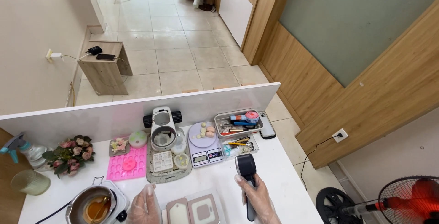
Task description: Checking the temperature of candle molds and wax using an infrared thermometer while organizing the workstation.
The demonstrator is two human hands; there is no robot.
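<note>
**Bench inventory: gloved hands, black handheld tool, moulds**

Head view, items listed front to back.

- Your right hand (259, 197), in a thin clear glove, is closed around the handle of a black handheld tool (247, 178). The tool stands nearly upright at the front right of the white table (283, 178), head pointing away from you.
- Your left hand (145, 205), also gloved, sits low at the front edge, just left of two flat rectangular moulds (193, 211). Whether it is open or closed, you cannot tell; it is cut off by the frame.
- Front left: a small metal pot (93, 205) of amber liquid on a white hotplate.
- Middle row: a pink silicone mould (128, 163), then a grey tray (168, 167) bearing a white and black device (163, 125), then a kitchen scale (204, 144) with small pale pieces on its plate.
- Behind right: a clear box of tools (238, 123), and a phone (266, 125) just beside it.
- Far left: a bunch of pink flowers (71, 153) and a spray bottle (20, 148).
- On the floor, lower right: a fan (409, 201).
</note>
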